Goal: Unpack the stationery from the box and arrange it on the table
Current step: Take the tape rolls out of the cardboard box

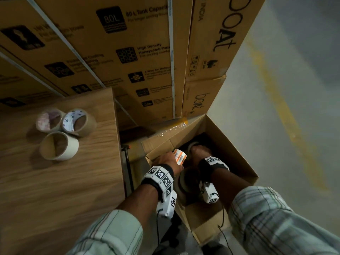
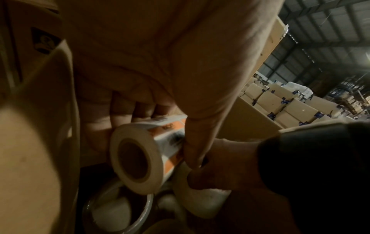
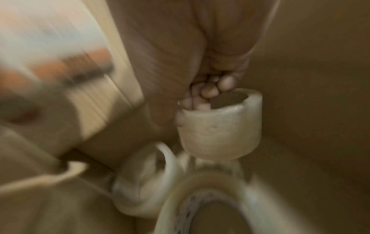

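Counting three tape rolls (image 1: pixel 60 133) (tabletop)

- Your head view is dim and warm-toned; the floor (image 1: pixel 287 74) beside the open box (image 1: pixel 237 144) is the palest area.
- Inside that box the depth falls to near-black shadow.
- The rolls on the tabletop (image 1: pixel 60 181) are smeared by motion blur, and the stacked cartons (image 1: pixel 114 52) bend toward the frame edges.
- Your left wrist view is dark, with daylight only from the warehouse roof (image 2: pixel 330 31) far behind the box.
- Your right wrist view is heavily streaked, and the orange-and-white label roll (image 3: pixel 60 63) is unreadable.
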